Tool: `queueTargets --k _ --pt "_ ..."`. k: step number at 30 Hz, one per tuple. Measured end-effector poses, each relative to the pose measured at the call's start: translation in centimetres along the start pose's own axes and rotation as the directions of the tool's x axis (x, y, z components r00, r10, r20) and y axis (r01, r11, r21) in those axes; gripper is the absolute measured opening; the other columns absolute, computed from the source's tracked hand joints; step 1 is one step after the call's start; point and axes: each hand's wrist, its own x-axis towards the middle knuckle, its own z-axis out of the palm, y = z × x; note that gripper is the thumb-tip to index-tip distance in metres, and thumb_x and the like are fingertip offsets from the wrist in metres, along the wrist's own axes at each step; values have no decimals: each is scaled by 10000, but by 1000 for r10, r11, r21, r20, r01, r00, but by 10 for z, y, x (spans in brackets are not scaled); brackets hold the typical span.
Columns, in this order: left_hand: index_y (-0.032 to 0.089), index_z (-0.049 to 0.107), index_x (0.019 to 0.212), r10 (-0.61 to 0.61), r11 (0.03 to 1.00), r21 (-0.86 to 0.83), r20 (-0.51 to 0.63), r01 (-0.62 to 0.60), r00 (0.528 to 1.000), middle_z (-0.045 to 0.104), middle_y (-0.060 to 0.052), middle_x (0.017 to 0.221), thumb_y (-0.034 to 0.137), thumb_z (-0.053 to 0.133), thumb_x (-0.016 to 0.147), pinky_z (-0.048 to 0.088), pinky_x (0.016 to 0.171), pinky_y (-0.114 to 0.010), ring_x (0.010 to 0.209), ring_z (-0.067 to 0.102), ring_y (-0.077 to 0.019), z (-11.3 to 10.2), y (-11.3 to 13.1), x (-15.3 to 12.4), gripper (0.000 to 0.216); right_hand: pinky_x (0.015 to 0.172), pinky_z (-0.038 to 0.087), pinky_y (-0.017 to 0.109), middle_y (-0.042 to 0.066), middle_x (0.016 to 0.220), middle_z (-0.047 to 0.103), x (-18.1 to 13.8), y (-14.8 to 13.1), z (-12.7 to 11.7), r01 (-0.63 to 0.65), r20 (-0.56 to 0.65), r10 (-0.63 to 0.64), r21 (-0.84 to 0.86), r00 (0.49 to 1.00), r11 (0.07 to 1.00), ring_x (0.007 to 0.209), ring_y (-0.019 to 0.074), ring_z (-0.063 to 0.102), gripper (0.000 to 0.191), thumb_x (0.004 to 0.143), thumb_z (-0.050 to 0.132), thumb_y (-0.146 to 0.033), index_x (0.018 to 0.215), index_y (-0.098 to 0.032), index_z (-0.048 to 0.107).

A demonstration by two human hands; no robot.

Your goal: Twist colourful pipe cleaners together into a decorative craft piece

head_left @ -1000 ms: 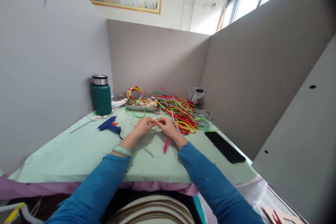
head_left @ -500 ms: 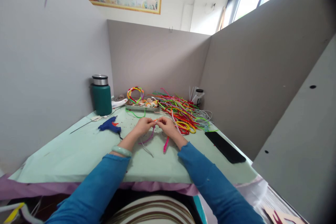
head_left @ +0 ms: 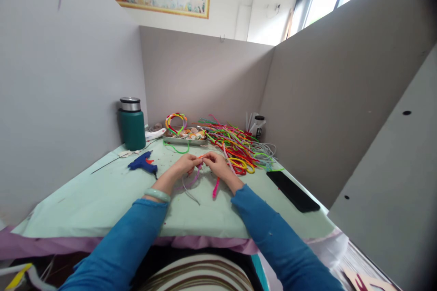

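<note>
Over the middle of the table, my left hand point(head_left: 186, 165) and my right hand point(head_left: 219, 166) meet fingertip to fingertip, both pinched closed. Between them is a small orange bit of pipe cleaner, mostly covered by the fingers. A purple pipe cleaner point(head_left: 195, 178) hangs from the pinch toward the lower left, its far end blurred. Below my right hand a pink twisted pipe cleaner point(head_left: 215, 188) points downward; its upper end is hidden by the hand. A thin grey strand point(head_left: 191, 194) curves beneath my left hand.
Behind my right hand spreads a heap of coloured pipe cleaners point(head_left: 232, 141). A metal tray point(head_left: 186, 141) of small pieces holds up a coloured ring point(head_left: 176, 123). Left stand a blue glue gun point(head_left: 142, 162) and green bottle point(head_left: 133, 127); right lies a black flat object point(head_left: 292, 191). Partitions enclose the table.
The fingers of my left hand have shifted slightly at the pinch. The purple pipe cleaner has swung a little and its end is smeared. My right hand is almost still.
</note>
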Motion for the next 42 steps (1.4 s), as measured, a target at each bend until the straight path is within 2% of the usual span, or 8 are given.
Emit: queueTargets --k 6,11,15,19,25,34,39,42 --pt "184 465 599 -71 991 -109 88 80 994 331 77 369 570 607 725 229 422 -234 346 296 -67 2 4 -1 431 622 395 241 1 734 592 0 -1 0 42 43 -42 -16 998 999 668 130 506 176 803 508 -275 858 -171 639" --pt "187 445 611 -66 977 -193 142 93 988 334 81 410 522 604 736 232 415 -229 355 302 -62 2 4 -1 391 629 391 244 -2 723 586 0 -2 0 49 46 -48 -25 998 998 664 131 506 161 803 505 -261 833 -171 636" --pt "178 487 685 -75 968 -224 161 110 984 374 81 426 397 611 728 274 420 -228 362 323 -71 2 3 0 256 642 398 248 3 742 606 0 -2 -1 37 48 -36 -31 998 999 677 135 518 169 803 498 -250 833 -168 643" --pt "168 521 701 -65 980 -174 168 94 984 386 75 408 235 572 689 293 424 -224 368 341 -80 2 1 0 85 659 407 250 11 779 634 1 0 -1 30 40 -28 -41 999 999 706 141 537 187 804 495 -242 859 -171 659" --pt "142 587 754 -7 999 -40 96 11 995 439 67 495 201 593 623 311 422 -216 397 358 -66 2 0 -1 144 659 410 249 10 784 639 3 4 0 25 46 -23 -34 999 999 709 140 542 168 776 512 -211 851 -169 656" --pt "149 630 709 27 980 196 -17 -23 999 430 64 477 427 627 664 300 436 -218 414 387 -82 1 -2 3 281 681 415 256 14 799 646 3 3 0 9 54 -8 -27 998 1000 725 141 544 147 778 534 -230 849 -170 648" --pt "134 658 693 137 958 270 -133 -97 982 567 18 566 393 647 643 329 516 -218 560 479 -115 0 2 5 265 635 398 250 7 748 612 2 3 1 -20 41 20 -16 999 1000 685 137 527 138 781 544 -271 827 -165 620" --pt "134 664 690 161 957 267 -155 -116 975 600 4 590 402 663 631 345 542 -222 600 498 -128 1 4 4 275 618 390 248 -3 721 591 1 1 1 -29 26 30 -19 999 999 658 132 509 135 780 550 -284 818 -168 608"
